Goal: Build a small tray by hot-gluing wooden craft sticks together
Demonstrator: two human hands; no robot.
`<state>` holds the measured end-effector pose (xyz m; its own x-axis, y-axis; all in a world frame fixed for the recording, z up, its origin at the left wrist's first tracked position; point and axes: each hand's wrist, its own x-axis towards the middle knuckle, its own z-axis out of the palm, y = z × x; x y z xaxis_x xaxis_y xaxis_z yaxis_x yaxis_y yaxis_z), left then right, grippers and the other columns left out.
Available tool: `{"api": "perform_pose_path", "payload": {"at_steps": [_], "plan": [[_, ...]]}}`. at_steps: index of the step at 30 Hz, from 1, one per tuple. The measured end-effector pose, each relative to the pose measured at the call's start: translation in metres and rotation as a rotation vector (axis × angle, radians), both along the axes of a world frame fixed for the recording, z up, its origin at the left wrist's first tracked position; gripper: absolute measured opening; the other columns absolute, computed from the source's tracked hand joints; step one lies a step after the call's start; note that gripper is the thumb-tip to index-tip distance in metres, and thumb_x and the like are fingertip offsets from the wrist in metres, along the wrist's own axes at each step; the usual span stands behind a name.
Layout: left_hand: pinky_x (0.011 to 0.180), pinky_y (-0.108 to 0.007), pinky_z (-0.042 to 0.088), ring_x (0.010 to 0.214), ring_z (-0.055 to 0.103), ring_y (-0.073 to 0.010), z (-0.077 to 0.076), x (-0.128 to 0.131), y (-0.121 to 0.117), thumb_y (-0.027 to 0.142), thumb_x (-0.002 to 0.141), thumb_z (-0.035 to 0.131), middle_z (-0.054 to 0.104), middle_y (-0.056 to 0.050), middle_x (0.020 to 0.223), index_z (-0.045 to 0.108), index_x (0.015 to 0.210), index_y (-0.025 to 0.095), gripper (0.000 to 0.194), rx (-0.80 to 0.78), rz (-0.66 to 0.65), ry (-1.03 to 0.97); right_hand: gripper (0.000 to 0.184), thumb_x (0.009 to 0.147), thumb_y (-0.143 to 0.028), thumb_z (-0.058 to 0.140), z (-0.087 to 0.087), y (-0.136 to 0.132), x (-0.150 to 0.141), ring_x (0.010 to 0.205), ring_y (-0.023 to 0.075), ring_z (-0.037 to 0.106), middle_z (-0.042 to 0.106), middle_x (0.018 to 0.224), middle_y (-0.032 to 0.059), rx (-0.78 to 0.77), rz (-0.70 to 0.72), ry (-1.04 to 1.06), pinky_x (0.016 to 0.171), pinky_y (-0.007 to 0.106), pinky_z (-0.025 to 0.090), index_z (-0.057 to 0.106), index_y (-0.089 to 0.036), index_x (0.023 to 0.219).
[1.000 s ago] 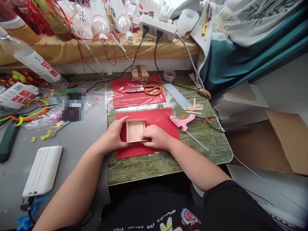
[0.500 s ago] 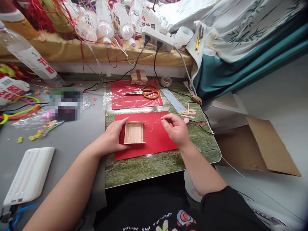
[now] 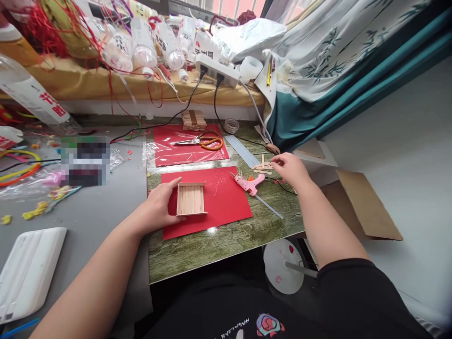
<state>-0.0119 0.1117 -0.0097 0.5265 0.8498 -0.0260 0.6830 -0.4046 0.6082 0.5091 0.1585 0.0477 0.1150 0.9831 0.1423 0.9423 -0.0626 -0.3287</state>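
Observation:
My left hand (image 3: 158,202) curves around the left side of a small tray made of wooden craft sticks (image 3: 190,200), thumb at its near edge and fingers at its far edge. The tray rests on a red sheet (image 3: 222,207), with a slatted base and raised strips on two edges. Over at the right, my right hand (image 3: 291,170) pinches at the end of a loose pile of craft sticks (image 3: 262,165); its fingertips meet a stick there. A pink glue gun (image 3: 250,183) lies on the sheet's right edge, a glue stick (image 3: 269,206) running out of its back.
Scissors (image 3: 201,141) lie on a wrapped red pack (image 3: 162,153), near a bundle of craft sticks (image 3: 194,120). Clear glue sticks (image 3: 242,150) and a tape roll (image 3: 231,125) sit behind. A power strip (image 3: 217,70) and cables line the ledge; a cardboard box (image 3: 367,202) stands right.
My right hand has moved right, away from the red sheet to the loose sticks, leaving the glue gun in plain sight. My left hand stays at the tray. The view has shifted.

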Motion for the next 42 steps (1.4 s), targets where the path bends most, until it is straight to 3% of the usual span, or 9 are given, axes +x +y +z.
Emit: {"api": "perform_pose_path", "payload": {"at_steps": [3,8,12,19,26,30,36,40,42], "plan": [[0.120,-0.064,0.039,0.150,0.042,-0.0451,-0.001,0.000,0.001,0.064,0.074,0.085,0.043,-0.014,0.165,0.017,0.171,0.035,0.122,-0.003,-0.012,0.010,0.023,0.093,-0.039,0.066,-0.010,0.023,0.000,0.089,0.0237,0.067,0.078,0.102,0.0106,-0.175,-0.111,-0.057,0.078,0.033,0.047,0.079,-0.020,0.096],[0.122,-0.063,0.038,0.151,0.041,-0.0443,0.002,0.000,0.000,0.061,0.072,0.086,0.045,-0.013,0.164,0.021,0.170,0.035,0.120,-0.011,-0.029,0.009,0.032,0.088,-0.048,0.073,-0.030,0.055,-0.003,0.066,0.0198,0.061,0.072,0.070,0.0077,-0.307,-0.207,-0.024,0.065,0.032,0.042,0.075,-0.017,0.078],[0.122,-0.062,0.039,0.152,0.040,-0.0443,0.005,-0.001,-0.002,0.057,0.073,0.086,0.041,-0.012,0.167,0.018,0.171,0.036,0.121,-0.060,-0.017,0.013,0.028,0.086,-0.042,0.076,-0.039,0.069,-0.002,0.059,0.0170,0.056,0.071,0.066,0.0066,-0.357,-0.237,0.011,0.061,0.032,0.041,0.074,-0.017,0.074],[0.123,-0.062,0.039,0.151,0.042,-0.0453,0.009,-0.003,-0.002,0.065,0.071,0.086,0.043,-0.013,0.166,0.022,0.171,0.033,0.123,-0.060,-0.040,-0.008,0.022,0.085,-0.038,0.078,-0.043,0.067,-0.009,0.051,0.0148,0.051,0.069,0.063,0.0042,-0.378,-0.249,0.075,0.057,0.033,0.040,0.075,-0.017,0.075],[0.122,-0.059,0.041,0.149,0.044,-0.0437,0.013,0.000,-0.004,0.063,0.070,0.086,0.047,-0.011,0.164,0.034,0.165,0.032,0.113,-0.070,-0.012,-0.017,0.027,0.088,-0.043,0.074,-0.028,0.051,-0.026,0.062,0.0166,0.059,0.073,0.076,0.0069,-0.222,-0.200,0.130,0.064,0.031,0.047,0.074,-0.015,0.087],[0.121,-0.060,0.041,0.147,0.045,-0.0440,0.012,-0.001,-0.004,0.064,0.068,0.087,0.049,-0.011,0.162,0.036,0.162,0.031,0.112,-0.063,0.005,-0.022,0.032,0.091,-0.039,0.071,-0.011,0.029,-0.060,0.079,0.0186,0.067,0.077,0.097,0.0074,-0.085,-0.036,0.279,0.074,0.030,0.052,0.073,-0.018,0.115],[0.120,-0.060,0.043,0.145,0.047,-0.0433,0.006,0.003,-0.004,0.066,0.070,0.086,0.048,-0.015,0.159,0.033,0.163,0.028,0.114,-0.016,0.034,-0.008,0.015,0.098,-0.033,0.066,0.010,-0.041,-0.147,0.082,0.0221,0.067,0.074,0.098,0.0067,-0.066,0.394,0.443,0.075,0.036,0.054,0.074,-0.022,0.104],[0.121,-0.063,0.039,0.148,0.043,-0.0439,-0.002,0.006,-0.004,0.066,0.071,0.087,0.045,-0.017,0.161,0.020,0.169,0.030,0.124,0.052,0.063,-0.020,0.017,0.103,-0.021,0.059,0.001,-0.076,-0.196,0.097,0.0250,0.065,0.070,0.099,0.0084,-0.005,0.741,0.411,0.090,0.042,0.053,0.075,-0.023,0.110],[0.124,-0.063,0.037,0.153,0.037,-0.0436,-0.001,0.004,-0.004,0.064,0.072,0.088,0.037,-0.017,0.167,0.013,0.171,0.031,0.129,0.092,0.045,-0.055,0.019,0.105,-0.021,0.057,-0.010,-0.084,-0.216,0.099,0.0250,0.064,0.069,0.102,0.0095,0.033,0.791,0.430,0.091,0.043,0.054,0.074,-0.023,0.114]]}}
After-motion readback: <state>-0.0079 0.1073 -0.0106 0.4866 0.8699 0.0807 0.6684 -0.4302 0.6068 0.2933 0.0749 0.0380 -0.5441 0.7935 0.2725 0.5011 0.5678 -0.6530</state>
